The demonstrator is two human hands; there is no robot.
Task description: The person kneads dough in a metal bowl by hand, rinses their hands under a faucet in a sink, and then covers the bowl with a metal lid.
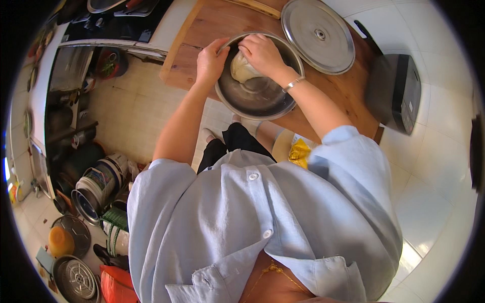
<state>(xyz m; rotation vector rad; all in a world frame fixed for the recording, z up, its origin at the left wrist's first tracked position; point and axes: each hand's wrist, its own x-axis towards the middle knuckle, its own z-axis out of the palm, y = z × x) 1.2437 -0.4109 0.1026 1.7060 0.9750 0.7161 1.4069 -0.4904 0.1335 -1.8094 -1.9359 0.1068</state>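
A wide steel bowl [261,108] stands at the edge of a wooden table [212,22], its near rim jutting past the edge. Inside, against the far left part, lies a lump of pale dough [242,70]. My right hand [259,53] rests on the dough with bent fingers pressed into its top; a bracelet is on that wrist. My left hand [214,60] grips the bowl's left rim, thumb on the inner side and fingers outside. The rest of the bowl's inside shows bare metal.
A round metal lid [318,36] lies on the table right of the bowl. Beyond it stands a dark boxy appliance [394,92] by the tiled wall. A black stove [113,26] is at upper left. Buckets [102,178], pans and a red bag [117,284] crowd the lower left.
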